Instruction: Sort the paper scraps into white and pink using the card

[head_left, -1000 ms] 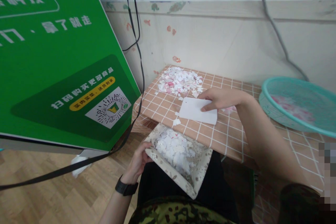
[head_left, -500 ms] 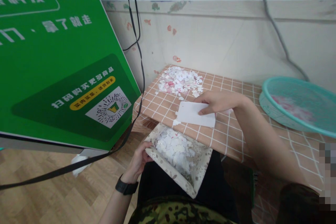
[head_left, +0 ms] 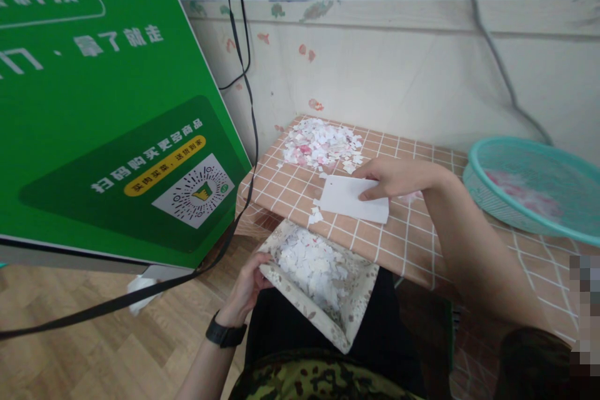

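My right hand (head_left: 394, 180) grips a white card (head_left: 351, 197) by its right part, low over the checked brown table cover (head_left: 398, 250). A few white paper scraps (head_left: 315, 214) lie at the card's left edge. Farther back is a pile of torn white and pink paper bits (head_left: 323, 141). Below the table edge, my left hand (head_left: 253, 281) is closed on the left rim of a patterned fabric tray (head_left: 309, 312). White paper scraps (head_left: 312, 262) fill much of this tray, which sits over my lap.
A teal mesh basket (head_left: 497, 200) with pinkish bits inside stands on the table at right. A large green sign (head_left: 94, 125) rises at left, with a black strap (head_left: 187, 278) hanging across it. Behind the table is a stained wall (head_left: 375, 75).
My right hand and the card have shifted slightly right and away from me, uncovering more of the scraps at the card's left. My left hand and the tray stay in place.
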Motion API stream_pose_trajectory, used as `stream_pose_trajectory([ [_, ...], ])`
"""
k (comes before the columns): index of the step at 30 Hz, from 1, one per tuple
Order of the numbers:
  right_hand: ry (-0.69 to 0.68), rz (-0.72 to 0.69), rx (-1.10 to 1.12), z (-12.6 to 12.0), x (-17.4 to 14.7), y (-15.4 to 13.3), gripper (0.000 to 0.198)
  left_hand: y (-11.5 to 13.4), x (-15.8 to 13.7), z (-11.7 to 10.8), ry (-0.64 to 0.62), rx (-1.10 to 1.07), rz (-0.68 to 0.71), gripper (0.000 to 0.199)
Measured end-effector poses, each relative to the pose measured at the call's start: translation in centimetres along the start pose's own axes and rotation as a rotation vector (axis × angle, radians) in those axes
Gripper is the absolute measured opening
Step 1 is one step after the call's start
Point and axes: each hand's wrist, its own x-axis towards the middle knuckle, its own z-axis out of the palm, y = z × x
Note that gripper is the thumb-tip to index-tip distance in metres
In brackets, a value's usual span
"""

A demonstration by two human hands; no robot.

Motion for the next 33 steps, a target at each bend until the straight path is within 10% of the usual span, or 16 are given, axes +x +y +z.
stream_pose_trajectory([
  [33,0.073,-0.01,-0.134,0.4,0.4,-1.2,0.023,-0.4,0.5,-0.5,-0.011,0.004,0.005,0.022],
])
